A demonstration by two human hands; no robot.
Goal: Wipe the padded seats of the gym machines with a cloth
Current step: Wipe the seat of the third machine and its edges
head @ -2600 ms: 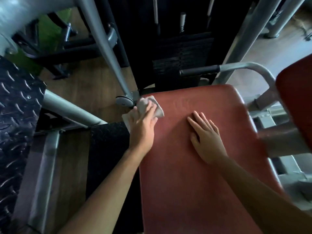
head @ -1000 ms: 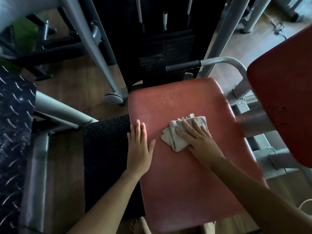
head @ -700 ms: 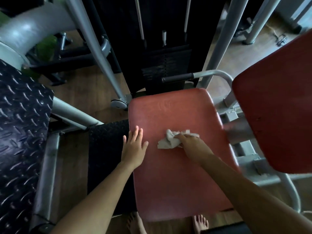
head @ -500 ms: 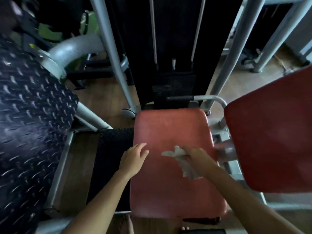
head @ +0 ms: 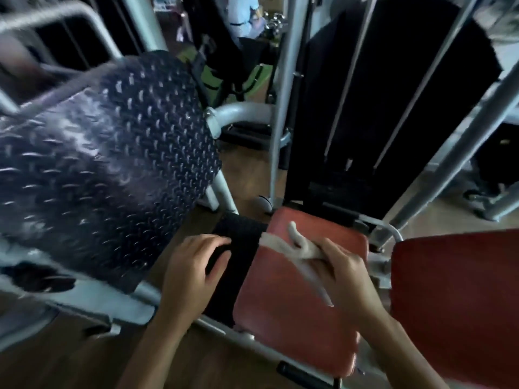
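Note:
The red padded seat lies below me, right of centre. Above it my right hand grips a crumpled pale cloth, which is lifted off the pad and trails to the left. My left hand hovers left of the seat over a black footplate, fingers spread and empty. A second red pad, the backrest, stands at the right edge.
A large black diamond-plate platform fills the left. Grey frame tubes and the black weight stack rise behind the seat. Wooden floor shows at lower left. A person in light clothing is far back.
The cloth went from my left hand to my right, which wiped the seat and has now lifted it off. My left hand came off the seat's edge. The view has tilted up and left.

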